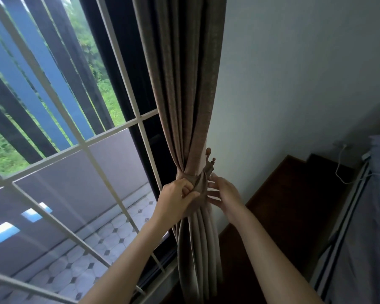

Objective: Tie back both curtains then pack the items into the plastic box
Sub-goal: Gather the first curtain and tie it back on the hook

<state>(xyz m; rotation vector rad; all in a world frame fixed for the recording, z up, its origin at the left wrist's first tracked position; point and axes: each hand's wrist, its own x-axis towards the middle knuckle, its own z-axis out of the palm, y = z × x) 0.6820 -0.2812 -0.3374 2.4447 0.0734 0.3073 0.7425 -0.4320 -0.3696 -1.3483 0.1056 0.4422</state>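
A brown-grey curtain (180, 84) hangs at the window's right edge, gathered tight at mid height by a matching fabric tieback (196, 182). The tieback loops toward a metal wall hook (209, 160) just behind the curtain. My left hand (177, 197) grips the gathered curtain and the tieback from the left, fingers curled into the cloth. From the right, my right hand (223, 194) touches the tieback with its fingers spread and mostly straight. The plastic box and the items are out of sight.
A white window grille (83, 145) fills the left, with a tiled balcony beyond. The pale wall (294, 84) stands right of the curtain. A dark wooden floor (283, 216) and a grey-covered bed (364, 238) with a white cable lie at right.
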